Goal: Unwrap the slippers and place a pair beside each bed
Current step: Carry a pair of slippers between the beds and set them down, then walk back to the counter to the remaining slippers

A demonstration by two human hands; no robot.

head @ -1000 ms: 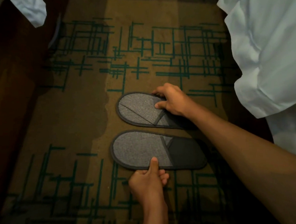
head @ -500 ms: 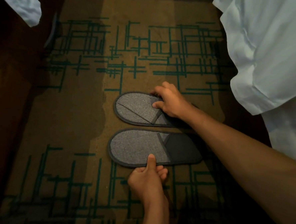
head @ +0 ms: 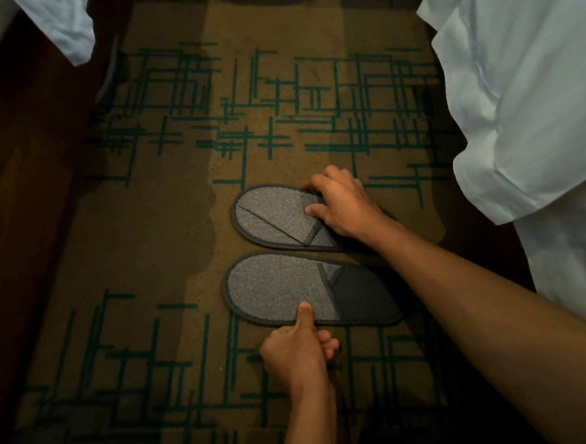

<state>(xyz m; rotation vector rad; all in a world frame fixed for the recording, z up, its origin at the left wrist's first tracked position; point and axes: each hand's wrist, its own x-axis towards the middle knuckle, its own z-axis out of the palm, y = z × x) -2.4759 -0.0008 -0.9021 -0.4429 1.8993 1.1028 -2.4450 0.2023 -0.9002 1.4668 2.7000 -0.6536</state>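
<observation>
Two flat grey slippers lie side by side on the carpet, toes pointing left. My right hand [head: 343, 203] grips the far slipper [head: 272, 216] at its strap, thumb on top and fingers over the far edge. My left hand [head: 297, 350] pinches the near edge of the near slipper [head: 278, 289], with the thumb pressed on the grey upper and the fingers curled beneath. The dark heel of the near slipper shows at the right. The far slipper's heel is hidden under my right hand and wrist.
A bed with white sheets [head: 524, 98] hangs down along the right side. Another white sheet corner [head: 64, 33] shows at the top left above dark wood furniture [head: 19, 204]. Brown carpet with green line pattern [head: 176, 133] covers the aisle between them.
Both slippers have slid slightly to the left under my hands, and the view has shifted a little. The grips of both hands are the same.
</observation>
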